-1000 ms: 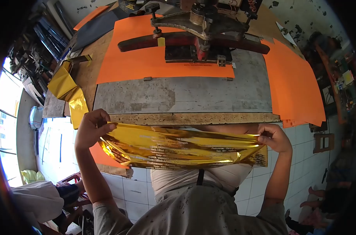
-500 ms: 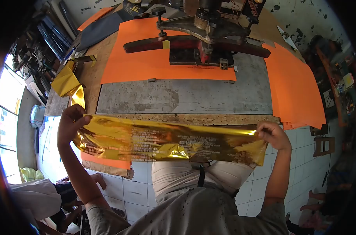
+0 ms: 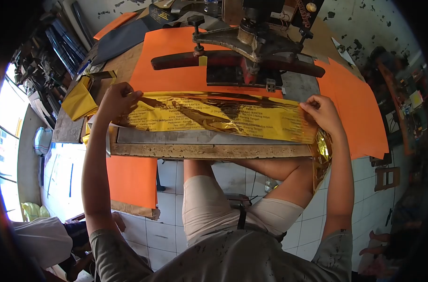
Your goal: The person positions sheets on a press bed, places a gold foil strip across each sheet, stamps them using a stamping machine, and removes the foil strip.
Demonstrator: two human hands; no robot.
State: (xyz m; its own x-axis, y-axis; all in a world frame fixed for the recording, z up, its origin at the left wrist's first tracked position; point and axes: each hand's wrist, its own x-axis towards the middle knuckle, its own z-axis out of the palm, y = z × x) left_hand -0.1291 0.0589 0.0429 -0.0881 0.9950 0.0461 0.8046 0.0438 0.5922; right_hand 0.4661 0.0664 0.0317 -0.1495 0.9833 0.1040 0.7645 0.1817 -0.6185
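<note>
A long strip of gold foil (image 3: 214, 117), marked with rows of printed or cut-out lettering, is stretched across the front of the bench. My left hand (image 3: 119, 101) pinches its upper left corner between thumb and fingers. My right hand (image 3: 321, 112) grips the top right edge, and a loose length of foil hangs below it. Behind the strip stands a hot-stamping press (image 3: 251, 42) with a curved dark red bar. Under its head lies an orange sheet (image 3: 171, 51) on a grey metal plate (image 3: 176, 137), which the foil partly covers.
More gold foil (image 3: 77, 101) lies folded at the bench's left side. Orange sheets (image 3: 350, 113) are piled on the right, and another orange piece (image 3: 131, 181) hangs at front left. Dark sheets (image 3: 124, 42) lie at back left. Another person (image 3: 40, 239) is at lower left.
Both hands have moved up and away from my body, carrying the foil strip from above my lap to over the metal plate. A loose end now hangs beneath my right hand.
</note>
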